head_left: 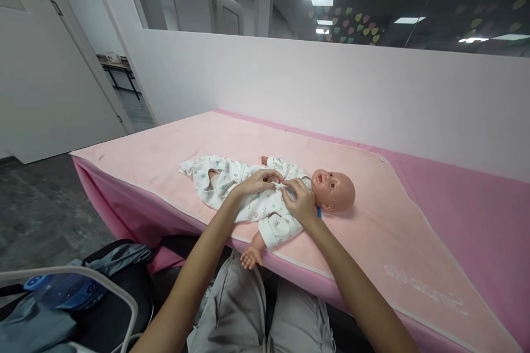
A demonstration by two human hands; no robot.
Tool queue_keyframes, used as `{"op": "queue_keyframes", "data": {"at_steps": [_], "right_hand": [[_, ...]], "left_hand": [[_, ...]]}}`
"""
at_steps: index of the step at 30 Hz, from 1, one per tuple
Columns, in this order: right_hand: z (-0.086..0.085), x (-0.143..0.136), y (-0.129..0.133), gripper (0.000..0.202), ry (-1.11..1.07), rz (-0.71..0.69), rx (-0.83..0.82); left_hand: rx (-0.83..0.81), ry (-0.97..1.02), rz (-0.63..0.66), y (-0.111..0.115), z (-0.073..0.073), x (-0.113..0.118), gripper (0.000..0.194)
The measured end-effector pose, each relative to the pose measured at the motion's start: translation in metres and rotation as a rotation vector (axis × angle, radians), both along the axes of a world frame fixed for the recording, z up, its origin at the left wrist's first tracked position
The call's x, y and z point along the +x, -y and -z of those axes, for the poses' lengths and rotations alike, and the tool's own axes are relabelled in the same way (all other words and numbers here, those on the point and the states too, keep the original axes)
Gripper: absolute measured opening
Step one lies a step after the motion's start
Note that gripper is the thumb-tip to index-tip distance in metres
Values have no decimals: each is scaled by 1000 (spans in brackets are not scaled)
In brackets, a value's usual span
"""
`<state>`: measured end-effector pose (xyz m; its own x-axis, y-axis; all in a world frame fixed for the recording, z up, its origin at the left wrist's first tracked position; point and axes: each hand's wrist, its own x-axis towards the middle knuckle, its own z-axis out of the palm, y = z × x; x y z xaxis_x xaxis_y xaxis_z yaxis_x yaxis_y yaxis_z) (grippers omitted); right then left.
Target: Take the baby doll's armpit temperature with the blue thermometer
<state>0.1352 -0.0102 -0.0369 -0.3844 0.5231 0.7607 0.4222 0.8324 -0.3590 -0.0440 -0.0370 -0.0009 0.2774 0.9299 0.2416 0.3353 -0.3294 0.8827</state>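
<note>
A baby doll (pixel 334 192) lies on its back on the pink padded table, its head to the right. It wears a white printed top (pixel 278 228) and white printed trousers (pixel 223 174). Over the doll's chest, my left hand (pixel 261 181) pinches a bit of white cloth, fingers bent. Close beside it, my right hand (pixel 301 198) has thumb and fingers closed on the same white cloth, near the doll's neck. What exactly lies between the fingertips is small and partly hidden. One doll arm (pixel 252 253) hangs over the table's near edge.
The pink table cover (pixel 397 242) reaches a white wall (pixel 331 94) with a window above. At the lower left, a chair (pixel 128 292) bears a blue water bottle (pixel 68 291) and grey cloth. A door (pixel 49 66) stands at the far left.
</note>
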Motion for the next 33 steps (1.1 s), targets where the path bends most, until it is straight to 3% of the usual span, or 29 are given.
{"op": "queue_keyframes", "data": {"at_steps": [10, 19, 33], "right_hand": [[1, -1, -1, 13, -16, 15, -22], [2, 1, -2, 13, -32, -28, -36], [3, -1, -2, 17, 34, 37, 19]], "left_hand": [[5, 5, 18, 2, -3, 1, 27], [-20, 74, 1, -4, 8, -3, 35], [45, 9, 21, -2, 6, -1, 27]]}}
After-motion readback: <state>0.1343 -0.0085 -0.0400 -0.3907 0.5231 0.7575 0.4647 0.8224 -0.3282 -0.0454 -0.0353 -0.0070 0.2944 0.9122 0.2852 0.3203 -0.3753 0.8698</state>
